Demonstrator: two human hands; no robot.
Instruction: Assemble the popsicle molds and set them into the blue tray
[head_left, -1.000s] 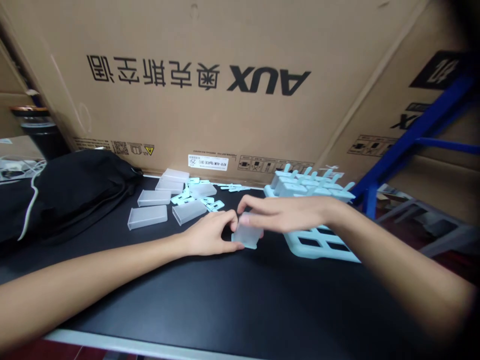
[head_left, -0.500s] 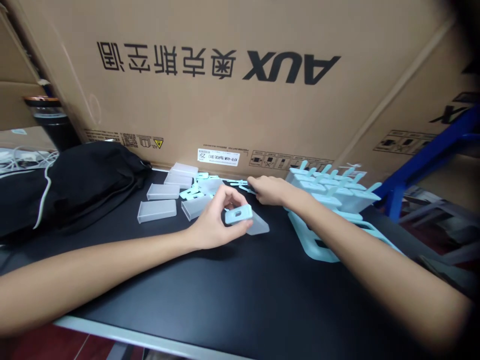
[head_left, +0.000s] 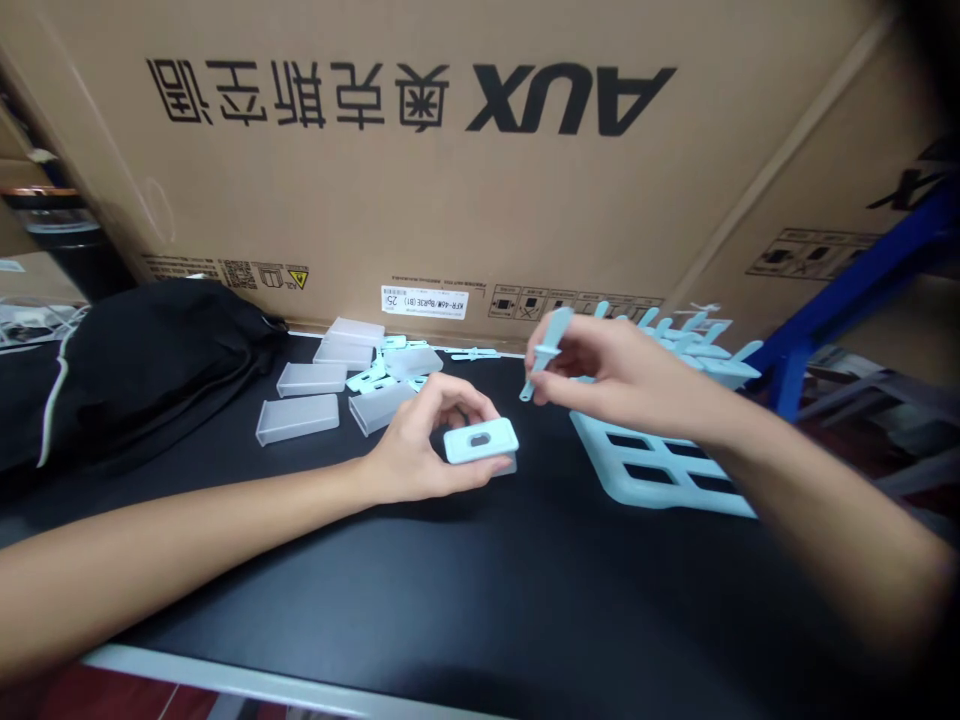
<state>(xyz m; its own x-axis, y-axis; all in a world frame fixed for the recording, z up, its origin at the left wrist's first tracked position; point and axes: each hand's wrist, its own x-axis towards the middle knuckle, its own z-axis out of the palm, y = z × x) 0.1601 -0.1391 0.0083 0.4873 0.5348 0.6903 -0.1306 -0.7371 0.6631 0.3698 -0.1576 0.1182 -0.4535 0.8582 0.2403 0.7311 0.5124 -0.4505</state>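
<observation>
My left hand point(head_left: 431, 445) is closed around a popsicle mold point(head_left: 507, 466), a clear plastic case topped by a light-blue lid point(head_left: 495, 432) with an oval slot, which faces me. Between the thumb and fingers of my right hand point(head_left: 600, 365) is a light-blue popsicle stick point(head_left: 546, 352), held tilted above the table and apart from the lid. Several clear mold cases point(head_left: 300, 418) lie to the left behind my left hand, with small blue lids point(head_left: 371, 380) among them. Several more sticks point(head_left: 474, 354) rest by the cardboard box.
A light-blue rack point(head_left: 637, 480) with rectangular openings stands on the right, with capped molds and upright sticks point(head_left: 724, 350) behind it, partly hidden by my right arm. A large cardboard box point(head_left: 337, 200) walls off the back. A black bag point(head_left: 150, 370) lies left, near a dark tumbler point(head_left: 75, 250).
My right hand has lifted a stick from the pile by the box and brought it up and toward me. The mold in my left hand has tipped, so its lid shows more fully.
</observation>
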